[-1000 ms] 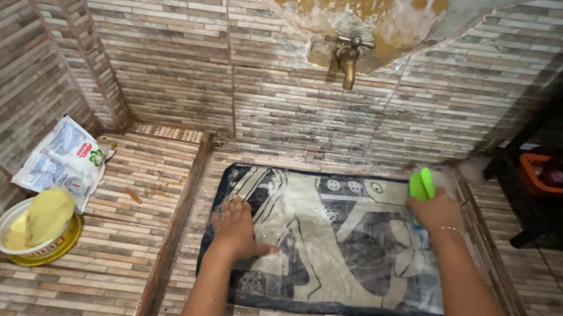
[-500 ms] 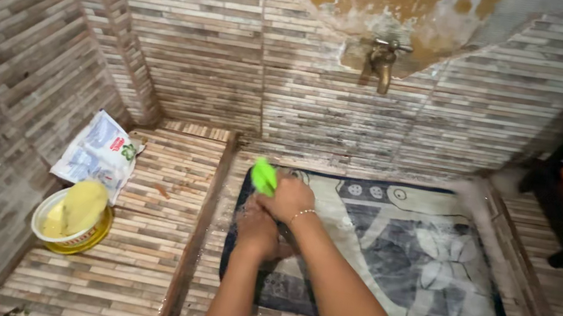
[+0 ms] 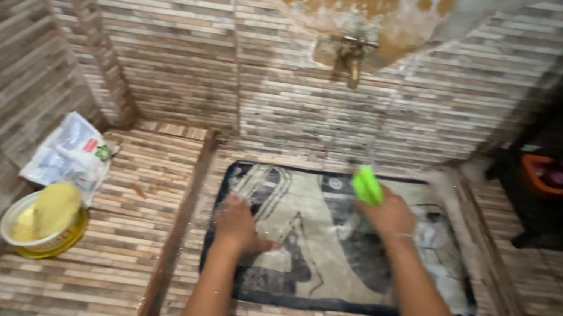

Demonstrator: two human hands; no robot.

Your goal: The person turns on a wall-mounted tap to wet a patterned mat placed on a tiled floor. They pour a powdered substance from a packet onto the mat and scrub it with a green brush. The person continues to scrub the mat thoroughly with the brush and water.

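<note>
Both hands working wet mat: left hand pressing flat, fingers apart; right hand clamping green brush, scrubbing. Next stroke likely needing firm downward pressure.

A crumpled white pouch lies on the tiles, far left.

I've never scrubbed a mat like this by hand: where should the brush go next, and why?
Probably a stroke toward the mat's right end: the right hand holds the green brush near the mat's far edge, mid-width, while the left hand pins the left side flat.
</note>
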